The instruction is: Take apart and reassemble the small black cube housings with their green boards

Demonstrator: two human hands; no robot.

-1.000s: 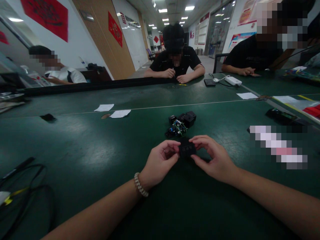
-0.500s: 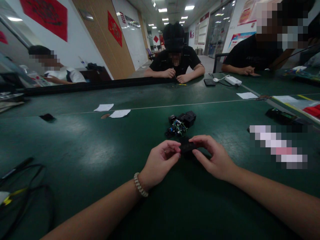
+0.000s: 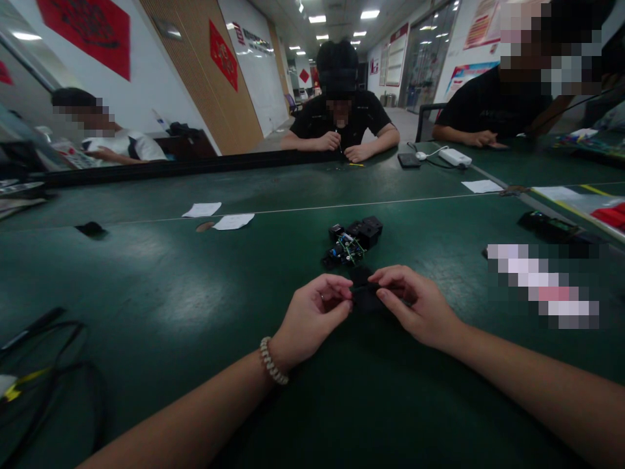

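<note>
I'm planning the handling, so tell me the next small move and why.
Probably tilt the small black part slightly to show its face: the left hand and right hand have fingertips at its opposite sides, and its details are too dark to make out.

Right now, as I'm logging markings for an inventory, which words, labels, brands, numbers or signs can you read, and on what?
Nothing reads with certainty.
Large red sign: brush characters, too blurred.
Smaller red sign: characters, too blurred.
White wall: lettering, too small.
Posters at right: too small.
Black shirt at right: faint lettering, blurred.
Black part between left hand and right hand: no legible marking.
</note>
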